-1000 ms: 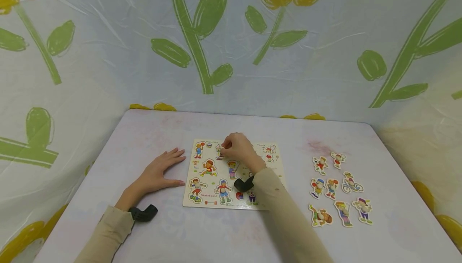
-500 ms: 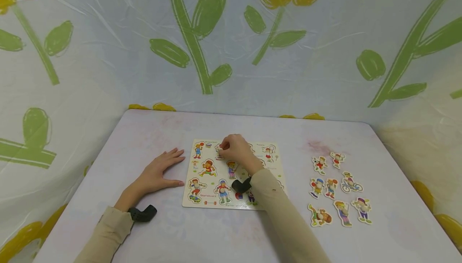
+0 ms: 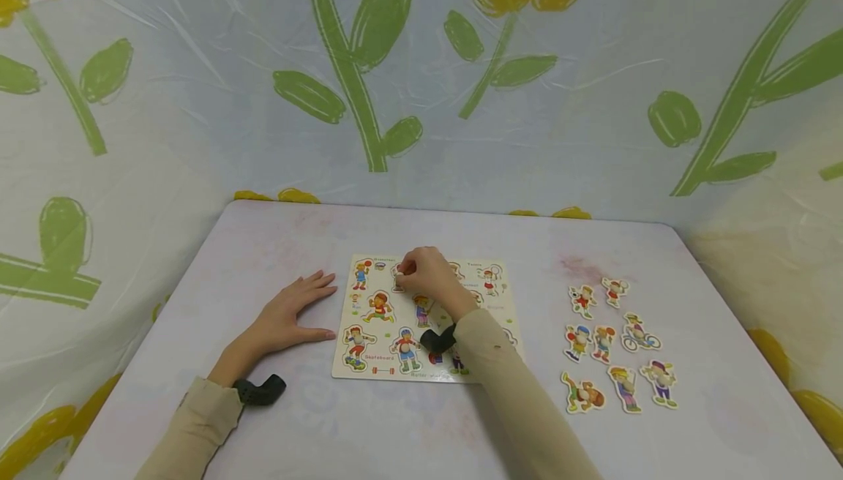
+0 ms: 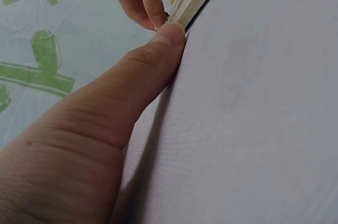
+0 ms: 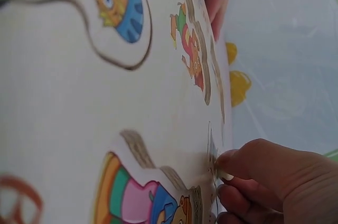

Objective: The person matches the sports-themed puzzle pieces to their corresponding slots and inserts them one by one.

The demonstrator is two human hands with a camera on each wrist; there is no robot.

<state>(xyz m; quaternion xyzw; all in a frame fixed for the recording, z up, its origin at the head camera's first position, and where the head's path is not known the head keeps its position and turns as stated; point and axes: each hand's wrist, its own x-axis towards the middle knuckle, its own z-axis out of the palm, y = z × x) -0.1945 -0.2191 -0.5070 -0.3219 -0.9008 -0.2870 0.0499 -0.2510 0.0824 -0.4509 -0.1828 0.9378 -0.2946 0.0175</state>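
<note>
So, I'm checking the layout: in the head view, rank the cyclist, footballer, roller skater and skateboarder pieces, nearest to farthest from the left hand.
1. Skateboarder piece: near left corner of the puzzle board, just right of the left hand.
2. Roller skater piece: further right on the board.
3. Footballer piece: on the table, right of the board.
4. Cyclist piece: farther right.

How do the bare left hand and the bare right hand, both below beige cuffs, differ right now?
The left hand lies with fingers extended beside the flat cream puzzle board; the right hand is above it. The left holds nothing; the right pinches a small, pale-knobbed puzzle piece. Both are bare, with beige sleeves.
</note>
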